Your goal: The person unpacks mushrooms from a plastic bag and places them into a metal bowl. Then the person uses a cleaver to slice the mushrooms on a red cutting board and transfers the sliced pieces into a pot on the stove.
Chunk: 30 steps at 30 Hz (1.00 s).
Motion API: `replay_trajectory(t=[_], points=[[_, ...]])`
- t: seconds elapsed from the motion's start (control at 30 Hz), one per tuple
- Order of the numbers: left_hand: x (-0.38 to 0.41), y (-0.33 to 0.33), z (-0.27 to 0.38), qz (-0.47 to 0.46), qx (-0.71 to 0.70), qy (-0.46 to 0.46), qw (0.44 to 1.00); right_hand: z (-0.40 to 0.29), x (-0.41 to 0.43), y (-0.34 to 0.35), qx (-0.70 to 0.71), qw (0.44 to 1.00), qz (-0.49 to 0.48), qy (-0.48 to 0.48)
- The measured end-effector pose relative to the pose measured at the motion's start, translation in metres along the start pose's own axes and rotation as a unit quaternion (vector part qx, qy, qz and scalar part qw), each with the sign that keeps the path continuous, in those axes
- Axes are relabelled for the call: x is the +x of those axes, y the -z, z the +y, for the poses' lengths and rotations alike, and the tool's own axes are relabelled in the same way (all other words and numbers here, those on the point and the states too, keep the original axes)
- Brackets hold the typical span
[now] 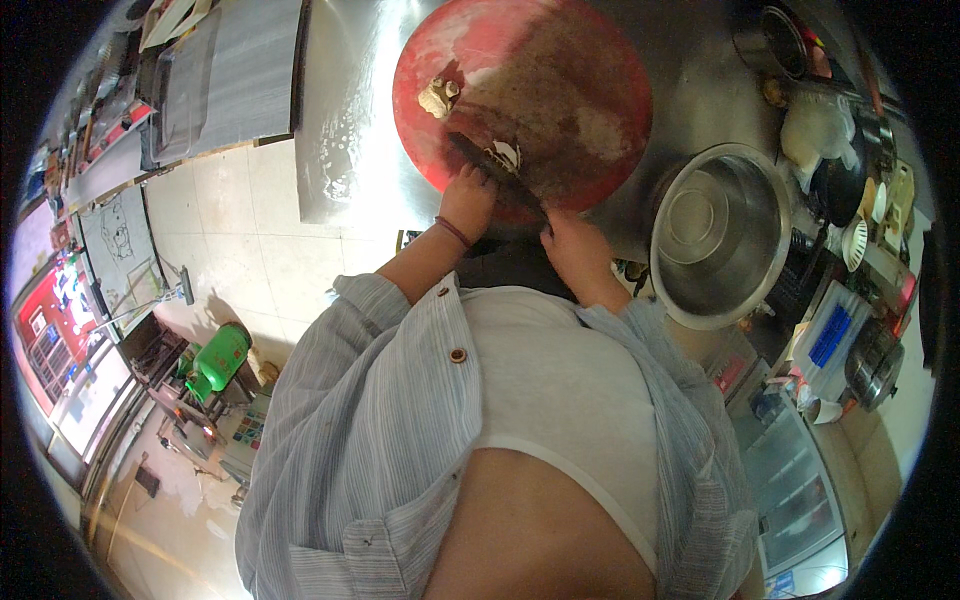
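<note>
A round red cutting board (585, 97), worn and stained, lies on the steel counter. My right hand (576, 244) grips the handle of a dark-bladed kitchen knife (506, 174), which points up and to the left across the board's near part. Close to the blade's near side is my left hand (470, 201), its fingers bent; whether they hold anything is hidden. Pale sliced pieces, perhaps ginger (507, 154), lie just beyond the blade. A knobbly pale piece of what looks like ginger root (438, 97) rests at the board's left.
A large stainless steel basin (776, 247) stands right of the board. Pots, a filled plastic bag (817, 135) and utensils crowd the far right. Wet patches show on the steel counter (330, 120) at left. A green gas cylinder (221, 356) is lower left.
</note>
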<state>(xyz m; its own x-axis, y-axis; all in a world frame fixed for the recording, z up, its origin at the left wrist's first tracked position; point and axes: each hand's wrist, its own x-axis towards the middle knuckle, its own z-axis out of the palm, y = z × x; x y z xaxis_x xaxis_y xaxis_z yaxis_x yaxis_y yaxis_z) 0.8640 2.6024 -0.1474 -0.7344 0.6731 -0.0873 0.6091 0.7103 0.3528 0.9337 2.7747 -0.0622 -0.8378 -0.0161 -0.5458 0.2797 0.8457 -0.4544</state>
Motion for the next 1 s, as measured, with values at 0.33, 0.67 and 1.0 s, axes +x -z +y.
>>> replay_trajectory(t=[0.33,0.67,1.0], points=[[-0.002,0.005,0.003,0.025,-0.001,-0.001,1.0,0.004,-0.012,0.009,0.024,0.999,0.008,0.022],[-0.003,0.0,0.0,0.041,-0.019,-0.018,0.999,-0.002,0.0,0.0,0.0,1.0,0.001,-0.007],[-0.006,0.015,0.008,0.009,-0.035,0.041,0.998,0.015,-0.015,0.0,0.022,1.0,-0.006,0.006]])
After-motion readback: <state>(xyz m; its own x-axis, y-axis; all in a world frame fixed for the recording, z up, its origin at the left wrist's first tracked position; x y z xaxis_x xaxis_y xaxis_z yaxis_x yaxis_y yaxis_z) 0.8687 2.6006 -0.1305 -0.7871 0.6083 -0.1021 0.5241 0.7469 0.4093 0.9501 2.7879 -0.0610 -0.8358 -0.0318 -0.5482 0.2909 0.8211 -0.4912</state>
